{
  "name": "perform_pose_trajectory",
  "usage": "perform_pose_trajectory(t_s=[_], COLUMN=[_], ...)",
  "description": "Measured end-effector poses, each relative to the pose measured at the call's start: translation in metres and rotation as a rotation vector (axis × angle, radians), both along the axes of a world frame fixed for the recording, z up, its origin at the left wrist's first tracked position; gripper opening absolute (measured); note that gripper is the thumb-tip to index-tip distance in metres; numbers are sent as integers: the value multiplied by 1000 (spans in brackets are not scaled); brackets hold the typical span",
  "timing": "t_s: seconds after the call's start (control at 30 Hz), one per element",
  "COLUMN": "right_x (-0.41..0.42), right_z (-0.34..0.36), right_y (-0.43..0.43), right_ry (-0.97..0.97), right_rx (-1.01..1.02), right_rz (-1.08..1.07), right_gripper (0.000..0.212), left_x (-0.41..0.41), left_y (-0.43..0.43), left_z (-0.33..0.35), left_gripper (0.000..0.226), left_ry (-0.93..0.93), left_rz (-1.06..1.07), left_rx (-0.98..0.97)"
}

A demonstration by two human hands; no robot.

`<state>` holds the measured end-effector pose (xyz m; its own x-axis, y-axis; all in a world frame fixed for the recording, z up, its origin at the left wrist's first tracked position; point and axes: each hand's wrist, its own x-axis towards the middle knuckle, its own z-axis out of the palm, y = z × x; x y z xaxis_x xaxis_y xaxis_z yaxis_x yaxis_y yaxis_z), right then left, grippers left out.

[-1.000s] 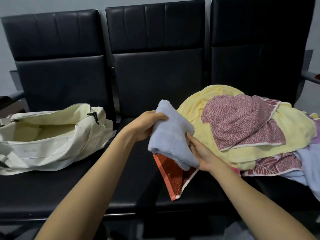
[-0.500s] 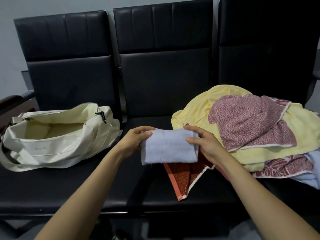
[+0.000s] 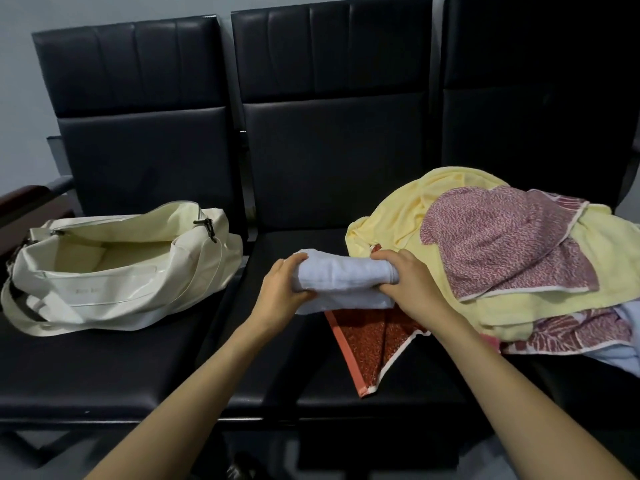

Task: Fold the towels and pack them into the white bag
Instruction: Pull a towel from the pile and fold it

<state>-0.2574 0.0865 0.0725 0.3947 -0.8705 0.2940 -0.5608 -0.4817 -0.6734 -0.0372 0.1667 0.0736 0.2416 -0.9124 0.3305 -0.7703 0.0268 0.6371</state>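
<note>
A light blue towel lies folded into a thick roll on the middle seat. My left hand grips its left end and my right hand grips its right end. Part of an orange-red towel sticks out from under it toward the seat's front. The white bag sits unzipped on the left seat, its inside showing pale lining and nothing else. A heap of unfolded towels fills the right seat: a yellow towel, a pink patterned towel on top, a red-and-white towel lower down.
Three joined black padded chairs carry everything. A dark armrest juts out at the far left beside the bag. Bare black seat shows between the bag and the blue towel. A pale blue cloth hangs at the right edge.
The blue towel went from hanging upright between my hands to lying flat on the seat, then got folded over into a thicker roll. Both hands kept hold of its ends.
</note>
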Motion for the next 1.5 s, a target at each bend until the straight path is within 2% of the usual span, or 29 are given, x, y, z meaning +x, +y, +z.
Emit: perform_pose_trajectory(t_s=[0.17,0.27,0.33,0.4,0.43,0.5,0.53,0.6,0.63,0.67,0.77,0.83,0.9,0.97,1.03,1.13,1.2,1.33,1.43,1.5], right_x=[8,11,13,41,55,86,97,119,126,128,172,197,216,240,271,325,359,420,461,484], right_z=[6,9,13,17,21,23,29,28,29,32,49,61,74,84,87,89,90,81,67,57], right_y=[5,8,6,4,3,-11,-9,-15,-18,-18,-27,-31,-32,-33,-35,-35,-34,-34,-33,-33], right_ry=[91,108,52,-21,-180,-545,-436,-25,46,53,95,70,2,-31,-70,-56,-2,56,180,251], right_rx=[-89,-68,52,144,124,48,143,434,504,518,486,598,751,780,724,546,470,532,594,629], right_rz=[13,37,88,75,-35,-263,-197,36,75,93,131,199,304,387,418,402,395,391,395,390], right_gripper=[35,24,22,45,50,35,33,47,51,53,52,51,53,56,54,36,25,19,18,27], left_x=[14,34,49,64,70,88,97,117,127,136,164,186,212,238,260,291,315,362,380,392], left_y=[7,11,15,18,18,16,14,12,12,13,18,21,26,32,33,26,18,1,-9,-16], left_z=[4,11,20,26,28,26,26,27,29,33,47,57,66,71,72,70,67,55,39,32], left_gripper=[40,35,35,35,38,51,57,65,71,73,58,54,51,41,23,22,16,18,4,10], left_ry=[-182,-177,37,321,397,489,529,643,725,801,875,914,903,843,717,524,441,316,130,105], left_rz=[17,-50,-123,-163,-150,-89,-45,60,99,120,163,157,173,171,203,350,408,491,435,456], left_rx=[-38,19,117,146,139,139,142,154,175,196,268,263,220,187,134,41,52,265,464,652])
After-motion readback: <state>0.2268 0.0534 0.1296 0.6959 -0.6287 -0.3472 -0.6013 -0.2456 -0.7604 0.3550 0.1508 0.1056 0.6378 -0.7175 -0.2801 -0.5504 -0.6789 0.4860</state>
